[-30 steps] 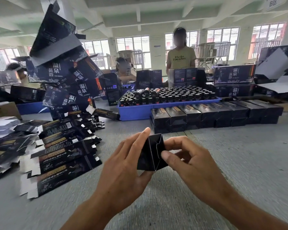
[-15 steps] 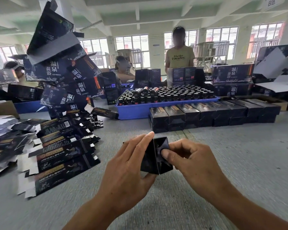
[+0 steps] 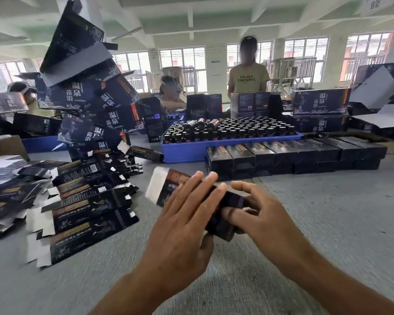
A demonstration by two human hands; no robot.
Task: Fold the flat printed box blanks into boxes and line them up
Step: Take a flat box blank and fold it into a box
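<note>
Fingers (image 3: 197,189) straight on tilted box (image 3: 225,214), right hand (image 3: 257,214) pinching its end, bare table (image 3: 328,212) rightward

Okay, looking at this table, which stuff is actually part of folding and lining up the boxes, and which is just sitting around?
Part of the job:
- box being folded, held by left hand and right hand
- flat blanks spread at left
- row of finished boxes

Just lying about:
- blue tray of bottles
- pile of larger printed cartons
- white paper stack
</note>
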